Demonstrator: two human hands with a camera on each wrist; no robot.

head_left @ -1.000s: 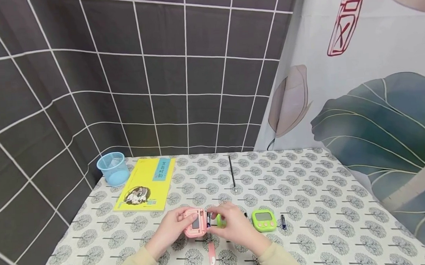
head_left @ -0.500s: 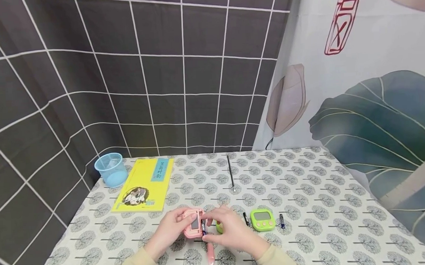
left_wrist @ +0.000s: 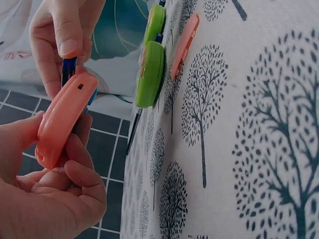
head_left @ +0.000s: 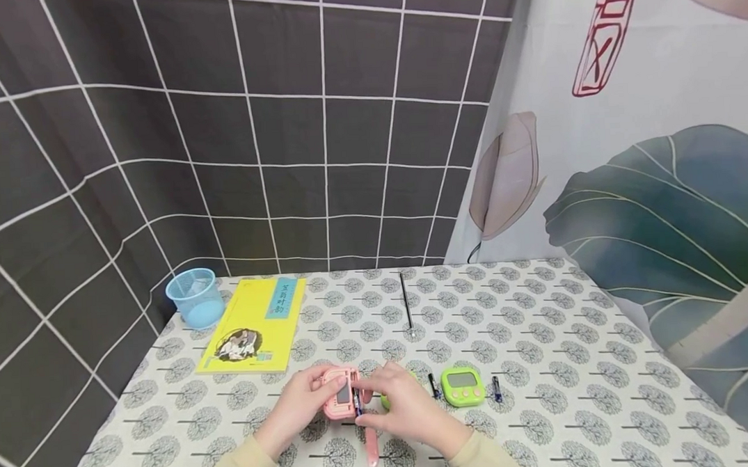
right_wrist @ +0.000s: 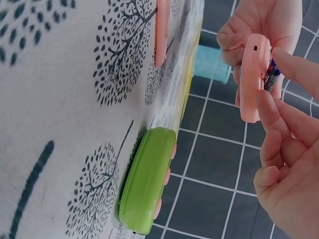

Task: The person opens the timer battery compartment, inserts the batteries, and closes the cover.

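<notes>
- Nearest on the worktop [head_left: 541,337], a pink strip [head_left: 372,448] is seen lying lengthwise; its far end is now partly hidden by the right hand.
- Just beyond and to the left, a pink device [head_left: 343,396] is held above the worktop by the left hand [head_left: 296,407], its thumb laid on the face and its fingers curled behind; this grasp is unchanged.
- A dark blue battery [head_left: 358,403] is pinched between thumb and index finger of the right hand [head_left: 403,403]. A second ago it was held just outside the device's right side; now it is set into the open slot there, though whether it is fully seated cannot be told.
- Behind the right hand, a partly hidden green object [head_left: 385,402] is glimpsed.
- To its right, a green device [head_left: 463,387] is flanked by a left-hand battery [head_left: 433,386], now more fully exposed than a second ago, and a right-hand battery [head_left: 496,389].
- Farther off, a thin black rod [head_left: 406,305] is left lying unmoved.
- At far left, a yellow book [head_left: 253,326] and a blue basket [head_left: 195,293] are likewise undisturbed.
- The far side is closed off by a dark gridded cloth [head_left: 283,161].
</notes>
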